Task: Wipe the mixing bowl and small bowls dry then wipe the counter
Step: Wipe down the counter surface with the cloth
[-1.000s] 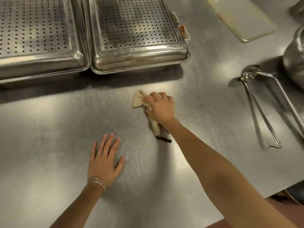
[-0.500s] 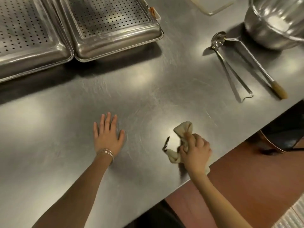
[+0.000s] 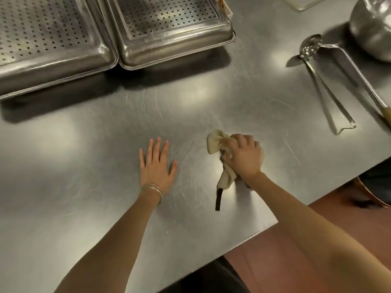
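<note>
Counter, scratched stainless steel (image 3: 211,102) | my right hand (image 3: 245,159) grips bunched beige cloth (image 3: 215,141) for wiping | my left hand (image 3: 156,166) flat beside it, bracing.

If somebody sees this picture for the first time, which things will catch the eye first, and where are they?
The right hand grips a beige cloth on the steel counter, near its front edge, and the left hand lies flat just to its left. Behind them a left tray and a right tray, both perforated, sit side by side. A ladle lies at the far right.
</note>
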